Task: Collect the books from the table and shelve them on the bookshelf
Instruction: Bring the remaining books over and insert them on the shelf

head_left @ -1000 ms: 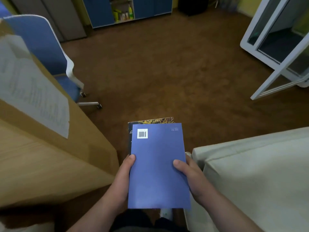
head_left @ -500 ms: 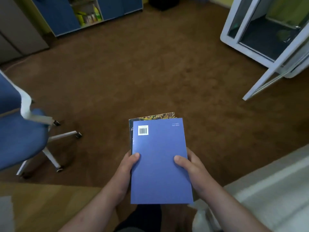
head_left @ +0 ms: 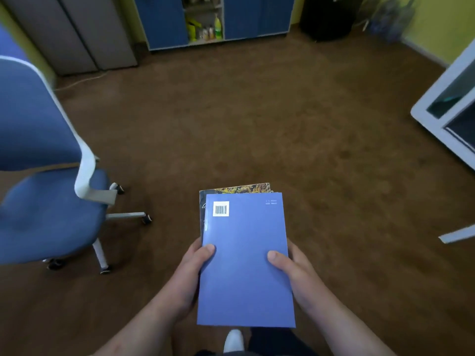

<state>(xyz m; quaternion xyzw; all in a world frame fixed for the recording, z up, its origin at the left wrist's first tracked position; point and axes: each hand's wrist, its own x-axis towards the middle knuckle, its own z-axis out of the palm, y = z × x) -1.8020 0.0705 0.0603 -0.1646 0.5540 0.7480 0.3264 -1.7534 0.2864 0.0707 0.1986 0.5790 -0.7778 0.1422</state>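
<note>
- A plain blue softcover book (head_left: pixel 245 260) lay flat on top of a small stack held over the brown carpet floor (head_left: pixel 257 124), near the person and at the middle of the view.
- A white barcode sticker (head_left: pixel 221 208) sat at the cover's far left corner. Two short lines of white print (head_left: pixel 271 202) at the far right corner were too small to read.
- Under it, a second book with a dark cover and a gold leaf pattern (head_left: pixel 239 188) stuck out at the far edge and along the left side. A trace of white lettering on it could not be read.
- The left hand (head_left: pixel 190 273) gripped the stack's left edge, thumb pressed on the blue cover and fingers hidden beneath.
- The right hand (head_left: pixel 295 273) gripped the right edge the same way, thumb on top.
- A blue office chair with a white frame (head_left: pixel 51 201) stood on the left.
- Far off, a blue cabinet (head_left: pixel 164 21) had an open middle shelf with yellow-green bottles (head_left: pixel 218 27), whose labels were blurred.
- A grey cabinet (head_left: pixel 77 34) stood to the left of the blue one.
- A white-framed glass panel (head_left: pixel 442 98) showed at the right edge.
</note>
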